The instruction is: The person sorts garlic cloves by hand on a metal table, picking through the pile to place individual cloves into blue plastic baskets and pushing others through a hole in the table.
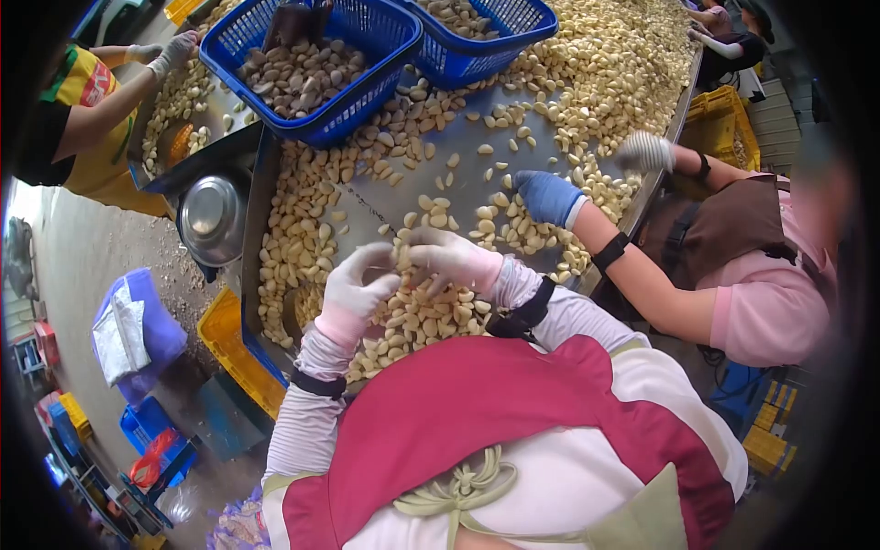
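Pale peeled cloves, looking like garlic, lie in a loose pile (pixel 426 316) on the metal table (pixel 367 203). Over that pile my left hand (pixel 360 286), in a white and pink glove, has its thumb and forefinger curved and apart, with nothing clearly between them. My right hand (pixel 454 259), gloved alike, is just to its right, its fingers bent round a pale clove (pixel 401 255) at the fingertips. That clove sits in the gap between the two hands, close to the left fingertips. The undersides of the right fingers are partly hidden.
Blue baskets (pixel 321 128) with darker cloves stand at the table's far side. On the right, a co-worker's blue-gloved hand (pixel 548 198) and grey-gloved hand (pixel 647 151) reach over cloves. Another person's gloved hand (pixel 172 55) is at upper left, beyond a metal bowl (pixel 211 213).
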`<state>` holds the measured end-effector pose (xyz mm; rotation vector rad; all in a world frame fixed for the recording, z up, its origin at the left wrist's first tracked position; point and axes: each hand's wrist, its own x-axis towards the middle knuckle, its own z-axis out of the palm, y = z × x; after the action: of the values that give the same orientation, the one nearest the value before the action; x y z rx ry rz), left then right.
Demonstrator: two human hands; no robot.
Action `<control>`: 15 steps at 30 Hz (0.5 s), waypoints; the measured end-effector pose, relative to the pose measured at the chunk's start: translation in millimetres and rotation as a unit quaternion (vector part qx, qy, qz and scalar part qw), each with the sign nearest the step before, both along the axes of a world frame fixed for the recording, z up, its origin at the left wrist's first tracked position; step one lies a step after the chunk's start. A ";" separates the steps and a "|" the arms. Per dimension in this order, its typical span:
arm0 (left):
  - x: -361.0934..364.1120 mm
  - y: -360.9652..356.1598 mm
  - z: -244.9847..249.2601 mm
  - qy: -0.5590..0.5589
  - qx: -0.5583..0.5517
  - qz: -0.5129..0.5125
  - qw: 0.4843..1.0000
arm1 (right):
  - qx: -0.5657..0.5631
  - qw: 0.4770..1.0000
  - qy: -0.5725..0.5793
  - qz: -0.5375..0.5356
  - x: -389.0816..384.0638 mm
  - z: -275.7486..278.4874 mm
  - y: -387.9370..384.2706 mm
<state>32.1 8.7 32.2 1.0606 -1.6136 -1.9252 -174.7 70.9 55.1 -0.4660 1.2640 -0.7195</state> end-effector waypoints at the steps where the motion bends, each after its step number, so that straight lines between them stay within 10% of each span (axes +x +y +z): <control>1: 1.9 -4.0 -1.4 -0.028 0.011 0.039 0.999 | -0.018 1.000 -0.021 0.016 0.7 -4.6 0.5; 3: 11.4 -18.9 -6.7 -0.066 0.022 0.139 0.988 | -0.039 0.998 -0.043 0.033 1.2 -19.4 -1.0; 4: 20.0 -26.3 -8.8 -0.115 -0.070 0.141 0.981 | -0.200 0.959 0.159 0.125 0.6 -26.8 -0.9; 8: 23.0 -20.7 -18.3 -0.265 -0.346 -0.075 0.897 | -0.371 0.705 0.517 0.314 21.1 -37.9 8.9; 15: 2.3 -11.4 -28.3 -0.367 -0.331 -0.112 0.862 | -0.314 0.676 0.554 0.371 29.8 -37.5 1.9</control>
<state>34.4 -2.7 3.9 1.3976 -2.6358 -0.8940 -144.9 72.8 17.6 -2.1012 1.6721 -0.0399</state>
